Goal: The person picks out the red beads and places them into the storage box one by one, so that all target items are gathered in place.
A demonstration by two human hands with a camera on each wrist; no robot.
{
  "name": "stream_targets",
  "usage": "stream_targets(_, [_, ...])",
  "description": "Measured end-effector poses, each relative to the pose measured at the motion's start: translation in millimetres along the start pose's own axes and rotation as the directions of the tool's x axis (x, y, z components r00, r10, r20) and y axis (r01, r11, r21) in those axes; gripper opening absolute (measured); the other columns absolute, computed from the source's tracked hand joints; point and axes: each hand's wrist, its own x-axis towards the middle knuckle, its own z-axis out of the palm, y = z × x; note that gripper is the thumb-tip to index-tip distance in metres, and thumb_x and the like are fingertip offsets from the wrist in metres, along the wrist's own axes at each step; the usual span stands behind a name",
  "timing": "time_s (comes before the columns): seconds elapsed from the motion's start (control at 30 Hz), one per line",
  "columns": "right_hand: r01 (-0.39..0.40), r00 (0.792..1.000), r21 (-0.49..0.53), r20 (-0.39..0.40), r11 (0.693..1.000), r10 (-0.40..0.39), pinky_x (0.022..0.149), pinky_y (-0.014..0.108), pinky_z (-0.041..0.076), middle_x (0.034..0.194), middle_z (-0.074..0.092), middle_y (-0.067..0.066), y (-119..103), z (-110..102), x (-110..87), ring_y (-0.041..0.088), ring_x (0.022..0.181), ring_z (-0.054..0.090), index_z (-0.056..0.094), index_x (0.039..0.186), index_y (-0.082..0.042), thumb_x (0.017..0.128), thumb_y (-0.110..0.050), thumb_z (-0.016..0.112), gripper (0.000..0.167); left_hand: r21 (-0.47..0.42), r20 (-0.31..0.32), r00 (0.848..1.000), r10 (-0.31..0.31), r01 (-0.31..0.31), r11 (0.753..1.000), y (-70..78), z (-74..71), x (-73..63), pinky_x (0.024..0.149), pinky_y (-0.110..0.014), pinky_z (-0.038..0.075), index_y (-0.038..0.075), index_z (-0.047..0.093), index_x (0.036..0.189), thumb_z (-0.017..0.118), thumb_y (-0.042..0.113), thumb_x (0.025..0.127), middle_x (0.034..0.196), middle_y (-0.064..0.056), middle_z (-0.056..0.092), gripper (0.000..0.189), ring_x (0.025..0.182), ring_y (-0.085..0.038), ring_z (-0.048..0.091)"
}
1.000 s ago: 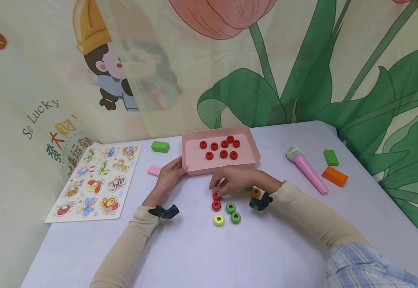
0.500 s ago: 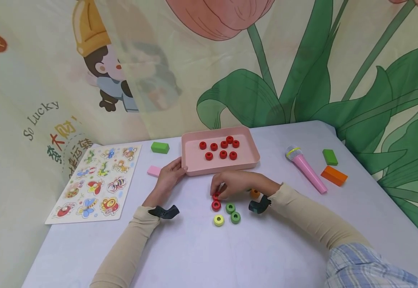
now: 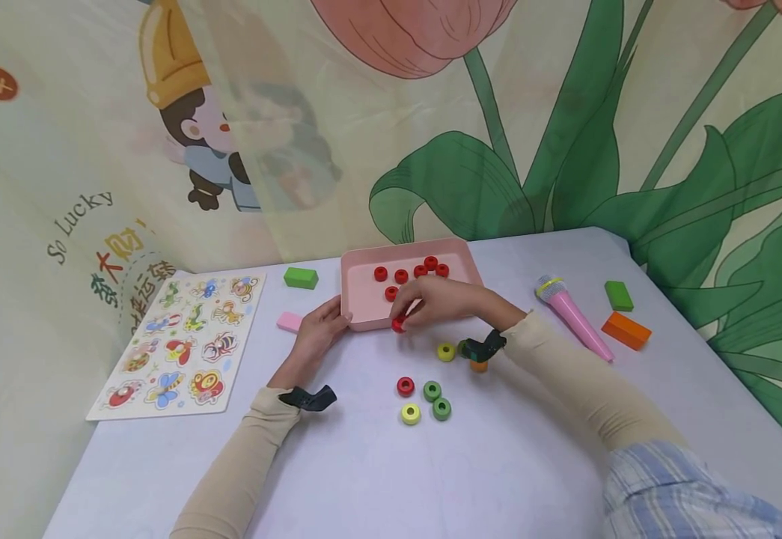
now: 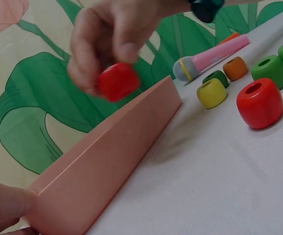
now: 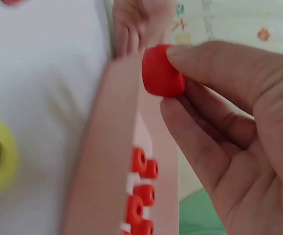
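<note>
Between thumb and fingers my right hand (image 3: 439, 301) pinches a red bead (image 5: 162, 73), held over the near rim of the pink tray (image 3: 367, 326). My left hand (image 3: 319, 335) grips the tray at its near left corner, thumb on the rim in the left wrist view. Several red beads (image 3: 380, 275) lie inside the tray, some hidden behind the right hand. On the table in front, another red bead (image 4: 261, 110) stands near two green beads (image 3: 441, 416) and a yellow bead (image 3: 410, 421). Closer to the tray are a yellow bead (image 4: 211, 95), an orange bead (image 4: 236, 69) and a dark green bead (image 4: 216, 77).
An animal picture board (image 3: 182, 337) lies at the left. Near the tray's left side are a green block (image 3: 301, 278) and a pink block (image 3: 288, 322). A pink toy microphone (image 3: 578, 322), a green block (image 3: 619, 296) and an orange block (image 3: 626, 330) lie to the right.
My right hand has picked up a red bead from the table and moved it away from me, up to the tray's near rim. The left hand stays at the tray's corner.
</note>
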Motion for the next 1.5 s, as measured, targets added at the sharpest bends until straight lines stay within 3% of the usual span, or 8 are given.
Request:
stream_targets(0.23, [-0.074,0.994,-0.032,-0.086,0.997,0.071,0.079,0.027,0.056,0.108,0.066,-0.001,9,-22,32.9,0.02,0.101,0.059,0.073,0.117,-0.009,0.09,-0.014,0.074,0.028,-0.013,0.01,1.0,0.004,-0.004,1.0,-3.3,-1.4,-1.0,0.108,-0.034,0.039,0.005,0.037,0.152,0.061,0.006,0.097,0.154,-0.011,0.037,0.06,0.137,-0.02,0.04])
stream_targets(0.5, [-0.17,0.983,0.114,-0.05,0.979,0.177,0.087,0.037,0.056,0.108,0.068,0.002,16,-25,66.5,0.02,0.099,0.061,0.068,0.123,-0.006,0.093,-0.013,0.069,0.032,-0.048,0.035,0.999,0.012,-0.01,0.999,-8.6,0.2,-2.9,0.108,-0.035,0.04,0.002,0.036,0.151,0.06,0.004,0.097,0.153,-0.013,0.038,0.059,0.136,-0.022,0.041])
stream_targets(0.7, [-0.208,0.975,0.107,-0.061,0.972,0.215,0.079,0.045,0.056,0.105,0.068,0.003,23,-22,86.7,0.025,0.09,0.059,0.07,0.12,-0.008,0.092,-0.014,0.07,0.029,-0.057,0.038,0.999,0.012,-0.01,0.998,-8.1,-0.5,-3.0,0.108,-0.035,0.039,0.003,0.035,0.151,0.06,0.004,0.097,0.153,-0.014,0.039,0.059,0.136,-0.022,0.041])
stream_targets(1.0, [-0.233,0.972,0.002,-0.043,0.973,0.233,0.081,0.024,0.054,0.104,0.067,-0.001,28,-8,101.5,0.02,0.095,0.06,0.071,0.117,-0.011,0.091,-0.014,0.071,0.026,-0.068,0.031,1.0,0.0,0.002,0.998,-7.6,0.0,-3.7,0.107,-0.035,0.04,0.003,0.036,0.151,0.061,0.004,0.097,0.152,-0.014,0.04,0.059,0.135,-0.023,0.043])
stream_targets(1.5, [-0.212,0.976,-0.035,-0.061,0.977,0.21,0.075,0.023,0.055,0.101,0.068,0.0,30,-6,108.9,0.02,0.09,0.061,0.073,0.112,-0.011,0.09,-0.013,0.072,0.022,-0.078,0.042,0.999,0.027,-0.023,0.997,-1.3,-2.1,-1.7,0.108,-0.035,0.04,0.002,0.037,0.151,0.06,0.002,0.097,0.152,-0.014,0.039,0.059,0.136,-0.022,0.042])
